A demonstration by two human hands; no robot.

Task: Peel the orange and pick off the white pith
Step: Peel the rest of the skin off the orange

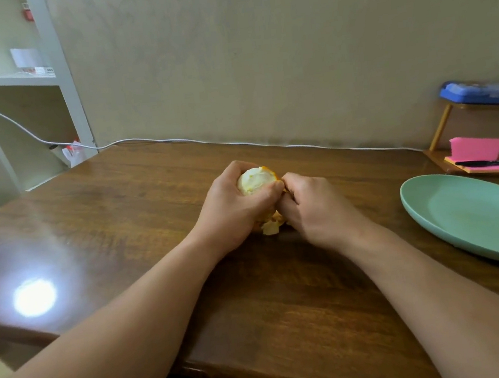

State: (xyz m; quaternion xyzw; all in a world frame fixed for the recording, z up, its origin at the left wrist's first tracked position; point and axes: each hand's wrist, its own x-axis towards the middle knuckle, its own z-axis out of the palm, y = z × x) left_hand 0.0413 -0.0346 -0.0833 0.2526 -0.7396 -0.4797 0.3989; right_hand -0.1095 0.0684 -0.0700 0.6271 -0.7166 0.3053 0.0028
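I sit at a glossy brown wooden table (286, 294) pushed against a plain beige wall (256, 46), with a lamp's glare on the wood at my left. A white shelf (11, 79) stands in the left corner. One white cable (173, 140) runs along the table's back edge.

There is one orange (255, 180), mostly stripped to white pith, above the table's middle. My left hand (232, 213) grips it with curled fingers. My right hand (316, 209) pinches the peel (273, 225) at its right side.

At my right lie one green plate (481, 217), one pink notepad (476, 150) and one black pen (487, 163).
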